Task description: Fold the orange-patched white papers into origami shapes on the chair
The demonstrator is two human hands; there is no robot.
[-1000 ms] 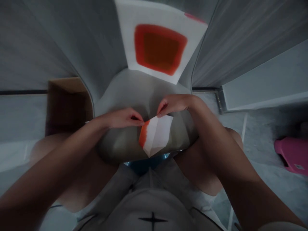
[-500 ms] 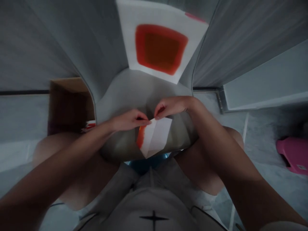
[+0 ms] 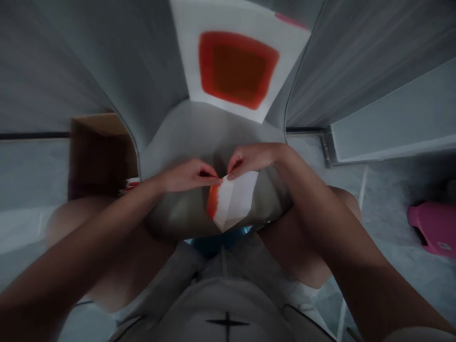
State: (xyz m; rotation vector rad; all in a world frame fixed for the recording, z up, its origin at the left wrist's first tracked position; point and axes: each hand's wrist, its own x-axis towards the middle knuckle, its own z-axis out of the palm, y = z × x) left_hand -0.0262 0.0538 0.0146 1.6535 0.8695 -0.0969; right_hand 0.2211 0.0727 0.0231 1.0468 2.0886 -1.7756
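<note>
A small folded piece of paper (image 3: 235, 202), white with an orange-red left edge, hangs over the front of the grey padded seat (image 3: 206, 128). My left hand (image 3: 190, 175) pinches its top edge from the left, thumb stretched along the paper. From the right, my right hand (image 3: 249, 159) pinches the same top edge, its fingers curled and close to the left fingertips. Beyond both hands, a white sheet with a red and brown square (image 3: 237, 71) leans against the seat's back; neither hand touches it.
At left a brown open box (image 3: 101, 156) stands on the floor, with red and white papers (image 3: 131, 184) by its edge. A pink plastic stool (image 3: 436, 228) is at far right. Below the seat's front edge something blue (image 3: 217, 241) shows between my legs.
The folded paper has shifted slightly to the right and its right flap has swung outward a little. Both hands keep their pinch, the fingertips now closer together.
</note>
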